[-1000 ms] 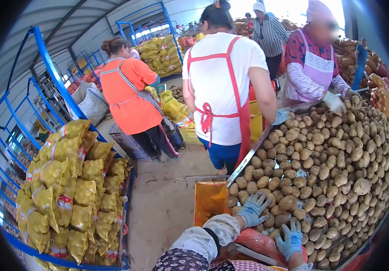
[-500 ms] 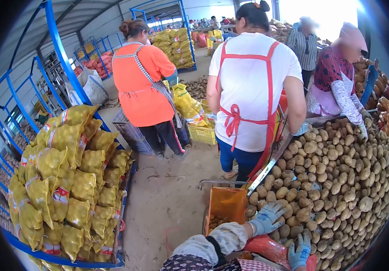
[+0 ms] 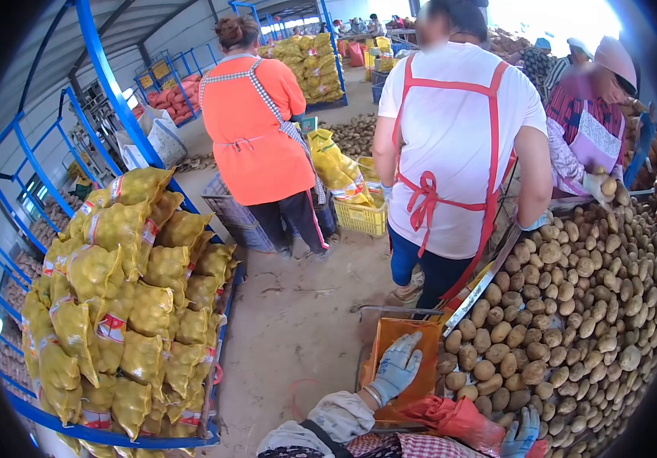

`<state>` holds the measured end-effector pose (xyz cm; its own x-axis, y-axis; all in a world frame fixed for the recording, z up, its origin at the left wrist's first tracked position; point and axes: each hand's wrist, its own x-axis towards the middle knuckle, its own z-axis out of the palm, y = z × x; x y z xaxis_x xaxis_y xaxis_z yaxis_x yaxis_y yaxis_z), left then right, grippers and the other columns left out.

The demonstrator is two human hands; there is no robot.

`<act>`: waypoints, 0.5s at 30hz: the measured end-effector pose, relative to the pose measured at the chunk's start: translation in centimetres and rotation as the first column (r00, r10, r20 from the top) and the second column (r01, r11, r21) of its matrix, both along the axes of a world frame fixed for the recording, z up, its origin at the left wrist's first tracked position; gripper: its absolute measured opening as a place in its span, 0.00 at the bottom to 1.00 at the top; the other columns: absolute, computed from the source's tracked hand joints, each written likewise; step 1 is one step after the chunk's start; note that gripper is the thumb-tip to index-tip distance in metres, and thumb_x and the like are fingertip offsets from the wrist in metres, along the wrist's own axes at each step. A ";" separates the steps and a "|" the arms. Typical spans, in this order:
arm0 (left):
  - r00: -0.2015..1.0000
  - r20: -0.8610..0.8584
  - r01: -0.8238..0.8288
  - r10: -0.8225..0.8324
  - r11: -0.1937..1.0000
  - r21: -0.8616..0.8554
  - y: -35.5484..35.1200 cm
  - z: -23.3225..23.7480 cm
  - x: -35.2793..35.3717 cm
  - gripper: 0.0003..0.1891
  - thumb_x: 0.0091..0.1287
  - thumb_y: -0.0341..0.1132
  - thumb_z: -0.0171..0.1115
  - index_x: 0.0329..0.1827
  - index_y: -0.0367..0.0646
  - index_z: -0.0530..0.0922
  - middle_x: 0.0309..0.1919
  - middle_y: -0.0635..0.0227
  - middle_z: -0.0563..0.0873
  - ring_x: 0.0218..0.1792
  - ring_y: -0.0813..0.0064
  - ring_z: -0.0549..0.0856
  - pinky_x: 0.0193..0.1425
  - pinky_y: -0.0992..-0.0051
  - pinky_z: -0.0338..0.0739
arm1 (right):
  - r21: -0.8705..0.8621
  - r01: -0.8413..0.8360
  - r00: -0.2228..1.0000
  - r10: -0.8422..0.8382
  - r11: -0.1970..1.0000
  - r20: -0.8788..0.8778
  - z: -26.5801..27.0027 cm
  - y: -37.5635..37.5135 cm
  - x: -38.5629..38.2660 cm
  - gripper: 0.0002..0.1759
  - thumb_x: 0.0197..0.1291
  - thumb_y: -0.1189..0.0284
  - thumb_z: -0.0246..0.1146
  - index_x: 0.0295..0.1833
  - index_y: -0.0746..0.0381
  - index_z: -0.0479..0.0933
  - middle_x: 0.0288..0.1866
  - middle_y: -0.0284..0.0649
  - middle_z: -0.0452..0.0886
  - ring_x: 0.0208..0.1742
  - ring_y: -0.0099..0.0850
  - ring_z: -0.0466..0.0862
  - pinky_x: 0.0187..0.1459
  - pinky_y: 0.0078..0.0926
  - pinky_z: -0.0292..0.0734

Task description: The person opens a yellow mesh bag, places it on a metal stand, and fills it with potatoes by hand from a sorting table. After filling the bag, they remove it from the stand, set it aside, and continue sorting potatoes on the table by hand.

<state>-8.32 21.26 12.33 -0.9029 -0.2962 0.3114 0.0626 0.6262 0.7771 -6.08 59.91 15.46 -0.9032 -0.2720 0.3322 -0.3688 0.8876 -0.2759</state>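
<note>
My left hand [image 3: 397, 369], in a pale blue and white glove, is over an orange mesh bag [image 3: 424, 353] hung in a metal frame beside the sorting table. Its fingers lie flat and extended, and nothing is visible in it. At the lower right, my right hand [image 3: 521, 433], gloved the same way, rests by the near edge of the potatoes [image 3: 565, 320] with fingers spread. It is next to a crumpled red plastic wrap [image 3: 454, 418] along the table edge, between my two hands.
Stacked yellow potato bags [image 3: 126, 305] stand on a blue-framed cart at left. A person in a white shirt [image 3: 462, 145] is ahead at the table, another in orange [image 3: 256, 145] farther left by a yellow crate [image 3: 361, 217]. A co-worker [image 3: 584, 137] handles potatoes across the table.
My left hand has moved left, off the potatoes to the orange bag. My right hand has stayed near the table edge. The view has shifted, and the co-worker across has lifted a hand with potatoes.
</note>
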 end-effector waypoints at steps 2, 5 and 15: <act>1.000 -0.001 0.010 -0.010 1.000 0.006 -0.2 0.5 -0.1 0.22 0.70 0.38 0.52 0.66 0.42 0.71 0.61 0.53 0.77 0.64 0.52 0.73 0.70 0.59 0.64 | 0.000 0.005 1.000 -0.005 1.000 0.014 0.3 -0.2 0.1 0.19 0.64 0.68 0.57 0.57 0.67 0.76 0.57 0.54 0.78 0.59 0.53 0.76 0.61 0.46 0.70; 1.000 0.003 0.015 -0.015 1.000 0.024 -0.3 0.3 -0.4 0.22 0.70 0.38 0.52 0.66 0.42 0.71 0.61 0.53 0.77 0.64 0.52 0.74 0.70 0.59 0.64 | -0.027 0.013 1.000 -0.013 1.000 0.013 0.4 -0.3 0.3 0.19 0.64 0.68 0.57 0.57 0.67 0.76 0.57 0.55 0.78 0.58 0.53 0.76 0.61 0.46 0.70; 0.999 0.015 0.048 -0.048 0.999 -0.018 0.0 -0.4 -1.1 0.21 0.71 0.36 0.50 0.67 0.41 0.70 0.62 0.51 0.76 0.64 0.51 0.72 0.71 0.61 0.64 | -0.027 0.051 0.998 -0.050 0.998 0.029 0.5 -0.4 0.3 0.19 0.63 0.70 0.55 0.57 0.68 0.76 0.58 0.55 0.78 0.60 0.52 0.76 0.62 0.46 0.69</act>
